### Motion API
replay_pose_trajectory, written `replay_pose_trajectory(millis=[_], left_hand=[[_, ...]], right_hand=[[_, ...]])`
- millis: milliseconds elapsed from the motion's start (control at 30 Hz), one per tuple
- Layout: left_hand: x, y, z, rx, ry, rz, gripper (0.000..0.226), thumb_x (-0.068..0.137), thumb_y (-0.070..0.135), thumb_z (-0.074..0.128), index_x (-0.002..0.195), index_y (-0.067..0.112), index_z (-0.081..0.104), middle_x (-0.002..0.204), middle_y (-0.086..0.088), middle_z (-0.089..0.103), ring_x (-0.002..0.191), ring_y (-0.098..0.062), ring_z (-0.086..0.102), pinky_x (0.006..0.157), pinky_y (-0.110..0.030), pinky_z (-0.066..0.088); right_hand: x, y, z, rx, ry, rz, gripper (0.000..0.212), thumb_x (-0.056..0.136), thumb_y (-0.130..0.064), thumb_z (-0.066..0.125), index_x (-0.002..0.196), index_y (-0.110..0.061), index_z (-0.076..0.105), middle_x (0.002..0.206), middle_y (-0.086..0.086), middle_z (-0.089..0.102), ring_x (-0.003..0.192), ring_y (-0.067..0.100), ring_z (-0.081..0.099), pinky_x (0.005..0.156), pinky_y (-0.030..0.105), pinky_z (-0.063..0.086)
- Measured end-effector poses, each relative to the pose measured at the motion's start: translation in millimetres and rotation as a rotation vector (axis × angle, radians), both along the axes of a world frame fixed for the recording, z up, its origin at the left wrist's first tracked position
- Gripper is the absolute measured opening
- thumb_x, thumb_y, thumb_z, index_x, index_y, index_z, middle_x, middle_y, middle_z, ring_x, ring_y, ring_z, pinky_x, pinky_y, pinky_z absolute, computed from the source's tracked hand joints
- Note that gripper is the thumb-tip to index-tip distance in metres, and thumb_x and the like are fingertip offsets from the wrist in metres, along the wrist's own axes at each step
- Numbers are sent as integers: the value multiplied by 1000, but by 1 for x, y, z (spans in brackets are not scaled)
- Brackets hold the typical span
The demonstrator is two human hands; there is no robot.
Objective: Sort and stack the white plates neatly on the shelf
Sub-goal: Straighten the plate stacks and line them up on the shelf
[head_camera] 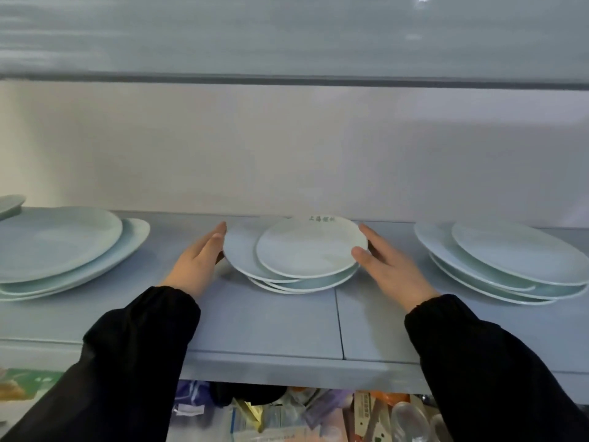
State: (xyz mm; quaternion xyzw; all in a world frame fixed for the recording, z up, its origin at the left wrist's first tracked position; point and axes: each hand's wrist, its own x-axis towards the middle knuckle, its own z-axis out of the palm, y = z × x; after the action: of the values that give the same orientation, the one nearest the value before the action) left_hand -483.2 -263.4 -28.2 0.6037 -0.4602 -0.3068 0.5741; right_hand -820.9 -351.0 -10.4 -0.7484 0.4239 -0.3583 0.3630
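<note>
A small, uneven stack of round white ceramic plates sits mid-shelf, its top plate, marked with faint green lettering at the far rim, slid off-centre to the right. The left hand rests flat against the stack's left edge, fingers pressed together and extended; the right hand cups the right side, fingers held loosely together along the rim and thumb touching the top plate. Neither hand pinches a plate. The step in hand appears to be squaring this pile; next, both palms would likely need to press inward evenly to align the rims. Larger white plate stacks lie well apart on the pale blue-grey shelf, both also staggered.
</note>
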Motion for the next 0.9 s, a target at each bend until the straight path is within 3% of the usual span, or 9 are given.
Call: replay_pose_trajectory(millis=[67,233,433,567,633,733,767,833,900], left_hand=[[3,-2,-1,18,43,-3,48,91,49,54,134,28,58,130,14,62,117,-1,59,113,-36,35],[-1,3,0,61,-18,14,48,88,53,53,133,36,57,130,21,61,118,1,57,112,-35,35],[-4,6,2,106,-253,1,50,94,52,47,143,40,44,143,19,46,133,-7,43,114,-31,27],[-9,4,2,151,-394,-90,52,92,60,47,140,41,48,142,22,48,133,-4,41,110,-27,26],[-14,6,5,156,-389,-123,50,87,64,47,134,50,50,135,31,49,128,2,42,106,-23,27],[-20,9,13,149,-412,-174,28,79,62,51,107,62,50,102,53,53,106,21,49,90,-5,31],[-23,10,16,135,-412,-211,29,76,63,57,102,56,49,94,55,53,99,25,50,84,-2,33],[-21,9,16,101,-388,-253,59,60,71,71,107,49,44,95,54,52,95,24,51,87,-5,37],[-17,5,12,95,-391,-286,71,56,69,77,116,51,47,113,44,56,110,14,53,100,-23,42]], right_hand=[[0,1,0,10,16,-4,64,92,-54,55,150,-39,33,148,-21,42,134,0,39,102,21,29],[3,3,1,13,71,5,67,93,-52,53,153,-33,30,151,-20,38,127,-6,36,100,19,27],[8,1,-2,-16,160,-10,71,93,-54,53,154,-26,29,153,-12,39,139,9,37,102,20,28],[13,-1,-6,-51,274,22,80,89,-61,55,155,-28,24,151,-10,41,138,13,40,110,28,32],[16,0,-8,-60,319,31,79,90,-57,57,155,-26,24,155,-8,37,139,11,39,111,27,31],[20,1,-10,-81,357,38,79,90,-57,57,155,-28,23,156,-8,36,139,11,38,112,28,31],[20,1,-10,-82,351,42,78,89,-59,57,154,-31,24,155,-10,36,139,11,38,112,30,32],[19,0,-10,-85,310,61,71,86,-62,58,148,-40,30,150,-15,43,136,11,41,108,33,37],[18,0,-9,-82,282,81,62,85,-62,59,141,-48,34,143,-20,48,133,9,44,102,31,39]])
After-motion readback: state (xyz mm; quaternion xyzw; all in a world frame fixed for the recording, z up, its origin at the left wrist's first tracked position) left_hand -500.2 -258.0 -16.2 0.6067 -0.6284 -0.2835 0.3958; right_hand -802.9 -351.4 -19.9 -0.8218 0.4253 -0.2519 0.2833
